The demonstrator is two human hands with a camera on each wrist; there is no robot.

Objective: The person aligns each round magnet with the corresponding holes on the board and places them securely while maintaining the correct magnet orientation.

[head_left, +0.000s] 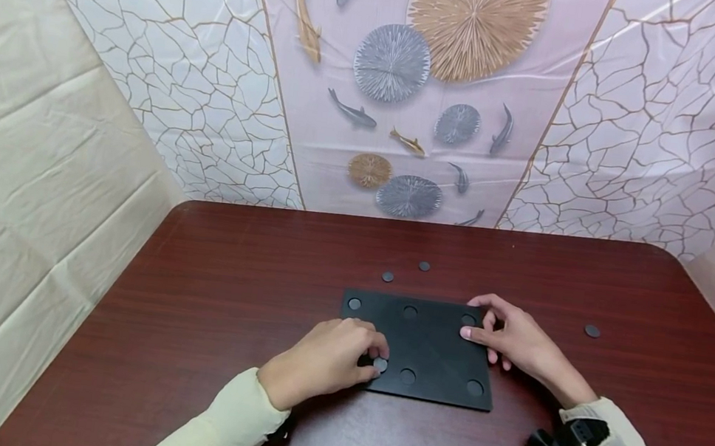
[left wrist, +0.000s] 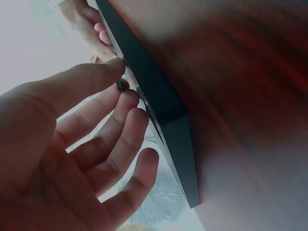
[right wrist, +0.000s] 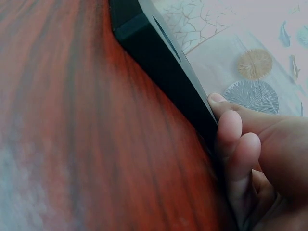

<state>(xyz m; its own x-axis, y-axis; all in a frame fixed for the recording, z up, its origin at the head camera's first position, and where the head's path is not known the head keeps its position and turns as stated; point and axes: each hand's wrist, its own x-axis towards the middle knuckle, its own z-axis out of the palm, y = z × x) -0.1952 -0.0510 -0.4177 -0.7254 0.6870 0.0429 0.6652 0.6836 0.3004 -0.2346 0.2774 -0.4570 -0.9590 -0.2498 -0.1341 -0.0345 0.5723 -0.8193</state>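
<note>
A flat black board [head_left: 429, 347] with round recesses lies on the table. My left hand [head_left: 330, 357] is over its near left part, pinching a small grey disc [head_left: 380, 365] between thumb and index finger. In the left wrist view the disc [left wrist: 121, 86] is edge-on, close above the board's top; whether it touches cannot be told. My right hand [head_left: 520, 340] grips the board's far right corner, thumb on top and other fingers around the edge. The far left recess holds a grey disc [head_left: 354, 304]. The left hand covers the near left part of the board.
Two dark discs, one nearer [head_left: 387, 276] and one farther [head_left: 424, 266], lie beyond the board's far edge. Another disc [head_left: 592, 331] rests right of the right hand. A patterned cloth [head_left: 390, 63] hangs behind the reddish-brown table [head_left: 222, 288].
</note>
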